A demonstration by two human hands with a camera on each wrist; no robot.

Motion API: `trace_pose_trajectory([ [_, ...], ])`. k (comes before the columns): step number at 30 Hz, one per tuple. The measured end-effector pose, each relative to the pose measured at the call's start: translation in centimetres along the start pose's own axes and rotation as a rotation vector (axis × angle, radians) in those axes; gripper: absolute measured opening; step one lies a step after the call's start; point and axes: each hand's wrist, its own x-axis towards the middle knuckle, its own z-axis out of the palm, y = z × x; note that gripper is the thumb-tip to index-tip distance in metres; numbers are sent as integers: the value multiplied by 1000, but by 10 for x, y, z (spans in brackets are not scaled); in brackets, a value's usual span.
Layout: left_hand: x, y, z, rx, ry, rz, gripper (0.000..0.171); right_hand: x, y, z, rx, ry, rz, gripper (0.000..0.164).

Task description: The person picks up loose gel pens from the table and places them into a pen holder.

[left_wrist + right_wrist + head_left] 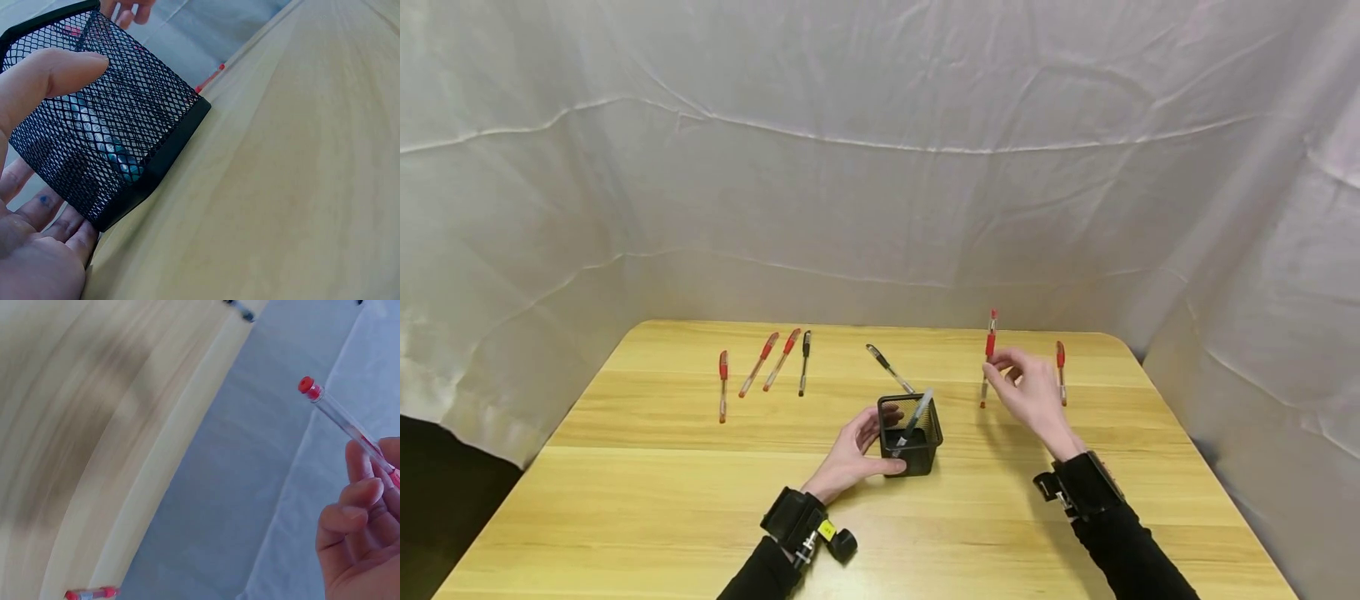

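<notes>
Cloth sleeves [1131, 550], left hand [852, 450] gripping square mesh cup [917, 462], right hand [1032, 393] pinching slender pen [990, 344]

Head view bright, warm, light from above; pale glare on surface [647, 508] at lower centre, soft shadow at lower right, lower-left corner near black. Wrist views cooler, bluish, hazy. Left wrist: mesh pen holder [147, 103] crisp, fabric backdrop [206, 28] soft. Right wrist: diffuse shadow at left, pen [242, 311] at top edge blurred.
</notes>
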Motion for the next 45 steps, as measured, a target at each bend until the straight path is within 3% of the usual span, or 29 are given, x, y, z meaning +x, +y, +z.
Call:
trace_pose_trajectory([
  [2, 0, 0, 0, 0, 0, 0, 81, -4, 2, 3, 82, 19, -52, 9],
  [6, 0, 0, 0, -3, -2, 0, 81, -11, 39, 22, 249, 61, -185, 12],
  [8, 0, 0, 0, -5, -3, 0, 81, -13, 40, 23, 293, 82, -213, 13],
  [15, -1, 0, 0, -3, -2, -6, 82, -17, -48, -7, 270, 123, -183, 12],
  [20, -1, 1, 1, 3, 3, -17, 82, -21, -56, -6, 316, 164, -212, 16],
  [22, -1, 2, 1, 4, 3, -17, 81, -23, -35, 7, 385, 170, -261, 14],
  [28, -1, 2, 0, 10, 5, -14, 81, -31, -38, 23, 392, 101, -285, 13],
  [29, -1, 2, 1, 12, 6, -17, 81, -33, -51, 19, 343, 86, -251, 14],
  [36, -1, 3, 1, 30, 15, -47, 81, -38, -49, 33, 302, 4, -232, 16],
  [45, -1, 4, 1, 34, 20, -59, 81, -42, -47, 35, 220, -105, -203, 10],
])
